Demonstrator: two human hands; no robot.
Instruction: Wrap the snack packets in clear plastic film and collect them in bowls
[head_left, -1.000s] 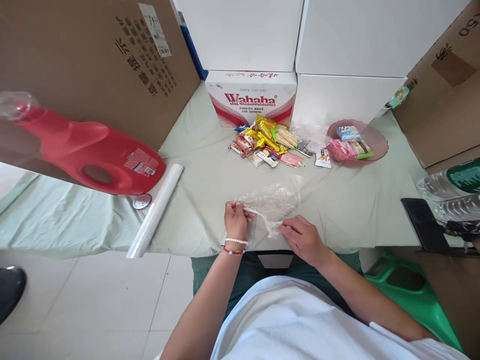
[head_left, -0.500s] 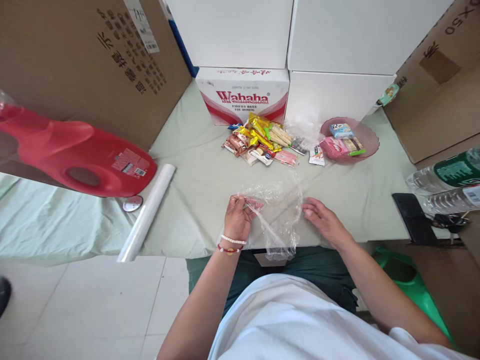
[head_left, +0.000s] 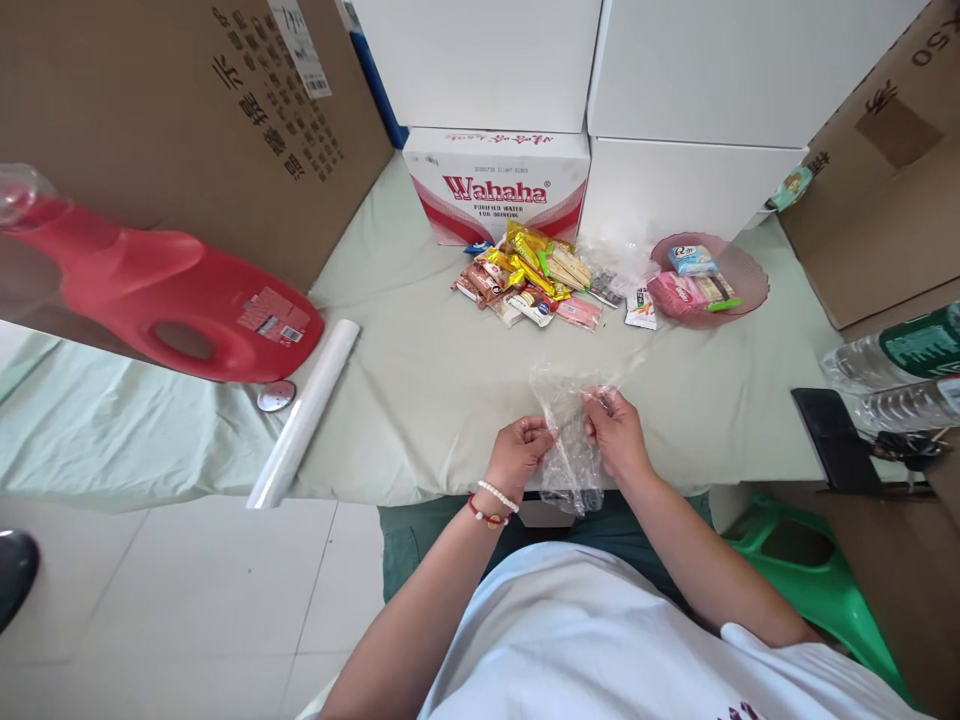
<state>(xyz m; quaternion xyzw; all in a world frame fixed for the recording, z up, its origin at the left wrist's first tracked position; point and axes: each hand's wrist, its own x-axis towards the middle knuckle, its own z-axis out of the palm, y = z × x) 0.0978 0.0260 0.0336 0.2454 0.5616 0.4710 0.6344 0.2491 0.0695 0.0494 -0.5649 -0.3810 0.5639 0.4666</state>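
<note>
A clear plastic bag [head_left: 568,455] hangs between my hands at the table's front edge, its lower end in front of my lap. My left hand [head_left: 520,458], with two bracelets at the wrist, pinches the bag's left side. On the other side, my right hand [head_left: 616,430] grips the bag's upper right edge between thumb and fingers. Beyond them lies a pile of wrapped snacks [head_left: 525,280]. To its right, a pink glass bowl [head_left: 752,285] holds several snack packets, and another clear bag [head_left: 619,262] lies crumpled between pile and bowl.
White boxes [head_left: 495,185] stand along the back. At left are a red detergent bottle [head_left: 202,300], a white roll [head_left: 306,412] and a round lid [head_left: 276,395]. A black phone [head_left: 834,438] and water bottles [head_left: 919,345] lie at right. A green stool [head_left: 832,590] stands below.
My right hand has moved left and closed on the bag. My left hand has shifted right and slightly nearer to me, so the bag is gathered narrower.
</note>
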